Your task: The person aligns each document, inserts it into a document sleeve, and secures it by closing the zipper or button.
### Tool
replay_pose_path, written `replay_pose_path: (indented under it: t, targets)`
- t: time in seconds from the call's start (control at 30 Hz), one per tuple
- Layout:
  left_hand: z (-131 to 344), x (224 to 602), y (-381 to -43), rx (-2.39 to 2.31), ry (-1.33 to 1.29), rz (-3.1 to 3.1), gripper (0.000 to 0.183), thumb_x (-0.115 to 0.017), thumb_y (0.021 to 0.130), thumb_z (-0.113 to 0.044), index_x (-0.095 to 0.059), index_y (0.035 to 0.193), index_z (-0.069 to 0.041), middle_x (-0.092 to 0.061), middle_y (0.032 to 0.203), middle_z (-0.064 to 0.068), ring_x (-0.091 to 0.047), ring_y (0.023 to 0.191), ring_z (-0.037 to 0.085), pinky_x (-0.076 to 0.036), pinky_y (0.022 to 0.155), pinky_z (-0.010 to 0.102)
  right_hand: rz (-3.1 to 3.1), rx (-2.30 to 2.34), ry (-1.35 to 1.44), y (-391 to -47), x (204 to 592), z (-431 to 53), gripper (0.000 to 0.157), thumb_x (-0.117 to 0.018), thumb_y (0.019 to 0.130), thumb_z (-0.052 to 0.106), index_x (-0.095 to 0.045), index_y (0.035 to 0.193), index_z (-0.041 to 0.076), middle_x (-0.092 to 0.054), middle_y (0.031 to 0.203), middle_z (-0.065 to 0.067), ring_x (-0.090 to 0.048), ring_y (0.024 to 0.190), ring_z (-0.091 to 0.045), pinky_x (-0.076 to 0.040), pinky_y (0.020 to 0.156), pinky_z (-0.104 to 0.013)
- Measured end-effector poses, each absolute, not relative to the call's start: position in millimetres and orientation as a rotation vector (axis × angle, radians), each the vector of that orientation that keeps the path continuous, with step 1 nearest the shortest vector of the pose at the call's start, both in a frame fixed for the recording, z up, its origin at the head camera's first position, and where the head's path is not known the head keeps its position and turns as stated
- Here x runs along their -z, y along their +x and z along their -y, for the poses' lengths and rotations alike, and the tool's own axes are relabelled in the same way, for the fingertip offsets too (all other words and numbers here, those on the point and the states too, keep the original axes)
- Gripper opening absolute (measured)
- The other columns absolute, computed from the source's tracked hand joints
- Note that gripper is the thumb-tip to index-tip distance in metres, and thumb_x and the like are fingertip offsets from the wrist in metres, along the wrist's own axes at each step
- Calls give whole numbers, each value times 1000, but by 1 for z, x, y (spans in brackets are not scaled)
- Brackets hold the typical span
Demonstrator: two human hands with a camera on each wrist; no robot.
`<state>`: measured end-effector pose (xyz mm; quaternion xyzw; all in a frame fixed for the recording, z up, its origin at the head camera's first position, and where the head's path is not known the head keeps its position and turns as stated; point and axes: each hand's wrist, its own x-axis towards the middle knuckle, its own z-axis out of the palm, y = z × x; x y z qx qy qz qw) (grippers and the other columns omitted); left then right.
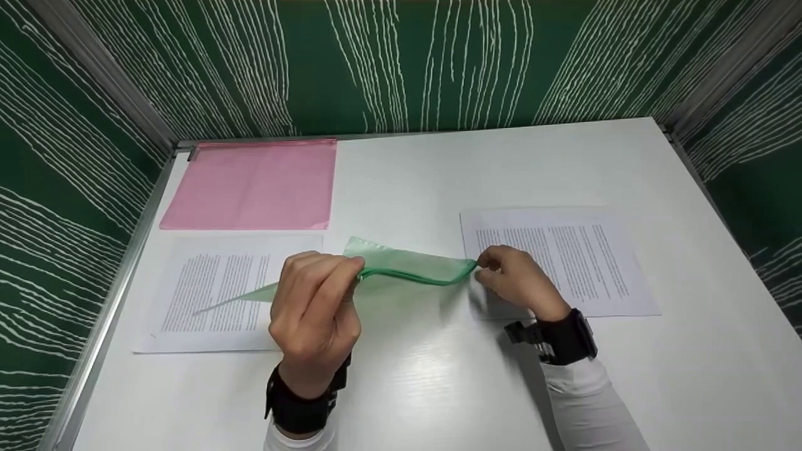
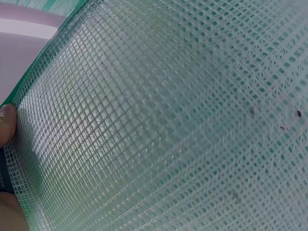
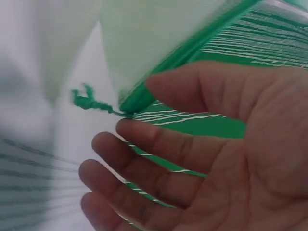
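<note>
A translucent green mesh zip pouch (image 1: pixel 407 260) is held above the table, its darker green zipper edge towards me. My left hand (image 1: pixel 316 313) pinches this edge between thumb and fingers, and a pointed corner of the pouch sticks out to its left. In the left wrist view the mesh (image 2: pixel 144 115) fills most of the picture, with fingertips (image 2: pixel 6 126) at its left border. My right hand (image 1: pixel 517 279) has thumb and forefinger at the zipper's right end. A knotted green cord (image 3: pixel 89 98) hangs by that end in the right wrist view; the other fingers are loosely bent.
A pink pouch (image 1: pixel 257 185) lies flat at the back left of the white table (image 1: pixel 407 388). In front of it is a printed sheet (image 1: pixel 188 338), partly behind my left hand. Another printed sheet (image 1: pixel 639 300) lies under and beyond my right hand. Green walls (image 1: pixel 426 75) enclose the table.
</note>
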<state>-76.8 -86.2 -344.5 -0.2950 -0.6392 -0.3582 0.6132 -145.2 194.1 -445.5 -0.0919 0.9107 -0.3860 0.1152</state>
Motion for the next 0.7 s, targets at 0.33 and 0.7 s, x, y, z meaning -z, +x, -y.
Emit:
replay_pose_path:
  t: [0.33, 0.7]
  targets:
    - [85, 343, -77, 833, -711, 1498, 9, -69, 95, 0, -74, 89, 5, -66, 77, 12, -58, 64, 24, -49, 63, 36, -2723, 1090, -431, -127, 418, -187, 37, -69, 96, 13, -65, 127, -7, -65, 126, -24, -60, 116, -45, -50, 94, -58]
    - [80, 344, -76, 829, -744, 1533, 9, -70, 95, -2, -74, 90, 4, -67, 79, 11, -59, 66, 23, -51, 65, 35, -2622, 1306, -819, -112, 402, -183, 30, -73, 92, 3, -69, 121, 4, -70, 119, -4, -66, 109, -24, -57, 89, -44]
